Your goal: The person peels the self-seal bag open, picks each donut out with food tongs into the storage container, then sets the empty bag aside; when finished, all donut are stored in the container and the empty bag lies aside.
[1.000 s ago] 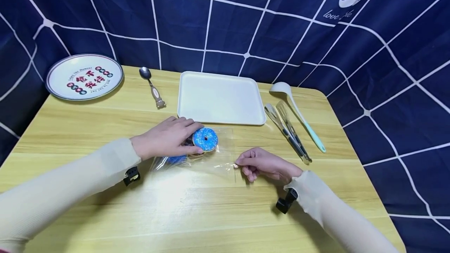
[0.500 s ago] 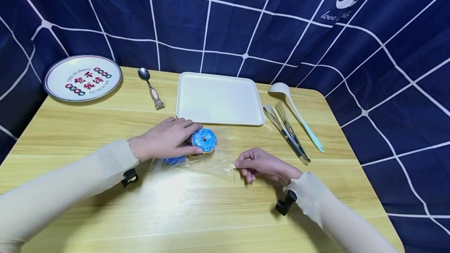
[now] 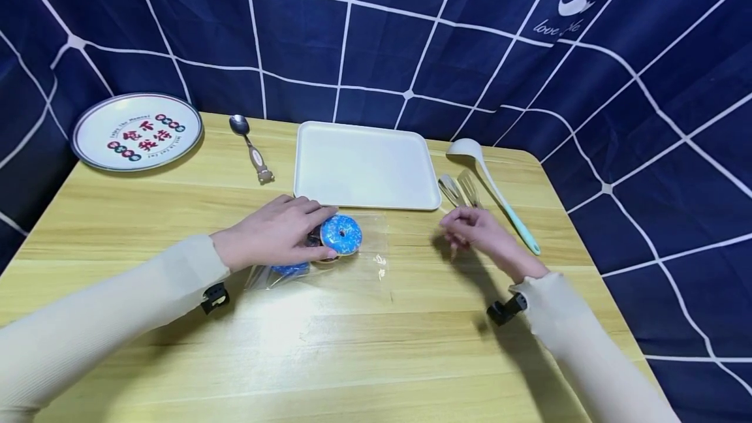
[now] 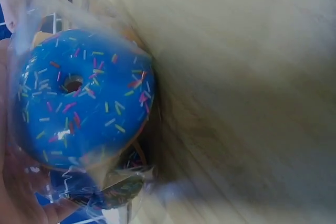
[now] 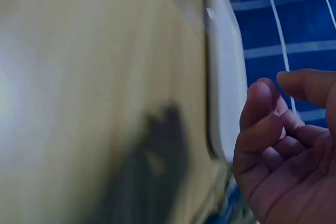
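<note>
My left hand [image 3: 276, 230] grips several doughnuts through a clear plastic bag [image 3: 373, 279] lying flat on the table. A blue-iced doughnut with sprinkles [image 3: 342, 235] shows past the thumb and fingertips, and fills much of the left wrist view. Dark-iced doughnut [image 4: 123, 190] edges show below it there. Part of another blue doughnut [image 3: 290, 269] peeks out under the palm. My right hand [image 3: 484, 234], its fingers loosely bent and holding nothing, hovers above the table over the handles of the tongs [image 3: 452, 191], which it hides. In the right wrist view, thumb and index finger stand apart.
Behind the bag lies a white rectangular tray [image 3: 367, 165]. A spoon [image 3: 252, 149] and an oval lettered plate [image 3: 138, 131] are at the left. At the right lies a ladle [image 3: 499, 194] with a pale green handle. A dark blue gridded cloth [image 3: 305, 31] rises behind the table.
My right hand has let go of the bag's right edge and moved up and to the right, over the tongs. The left hand keeps its hold on the bagged doughnuts.
</note>
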The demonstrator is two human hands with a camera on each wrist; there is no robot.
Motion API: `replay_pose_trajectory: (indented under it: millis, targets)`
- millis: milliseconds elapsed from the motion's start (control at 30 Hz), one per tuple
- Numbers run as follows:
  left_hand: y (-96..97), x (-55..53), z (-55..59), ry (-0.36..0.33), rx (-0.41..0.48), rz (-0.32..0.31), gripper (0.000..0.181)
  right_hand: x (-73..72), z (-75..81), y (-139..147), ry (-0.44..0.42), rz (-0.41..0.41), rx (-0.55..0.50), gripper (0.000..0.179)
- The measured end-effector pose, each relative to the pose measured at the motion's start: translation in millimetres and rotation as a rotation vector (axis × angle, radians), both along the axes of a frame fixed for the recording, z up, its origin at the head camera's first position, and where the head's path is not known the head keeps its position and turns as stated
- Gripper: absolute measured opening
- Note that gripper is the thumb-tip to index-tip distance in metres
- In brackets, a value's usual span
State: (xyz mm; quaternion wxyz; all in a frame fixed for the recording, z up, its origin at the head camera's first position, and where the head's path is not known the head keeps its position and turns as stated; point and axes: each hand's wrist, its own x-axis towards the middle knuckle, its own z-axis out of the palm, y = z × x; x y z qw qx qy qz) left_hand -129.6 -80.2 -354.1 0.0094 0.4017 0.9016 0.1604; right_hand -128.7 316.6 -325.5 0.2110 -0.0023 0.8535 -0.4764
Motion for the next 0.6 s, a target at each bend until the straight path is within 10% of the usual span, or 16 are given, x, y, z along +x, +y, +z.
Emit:
replay_pose_trajectory:
  millis: [367, 600]
  targets:
    - [-21.3, 3.2, 1.8, -0.012, 0.041, 0.060, 0.076, -15.9, 3.2, 52.8, 0.367, -0.066, 0.409, 0.028]
    - [-34.9, 5.9, 1.4, -0.001, 0.109, 0.083, 0.057, -14.8, -5.3, 59.7, 0.399, -0.016, 0.540, 0.041]
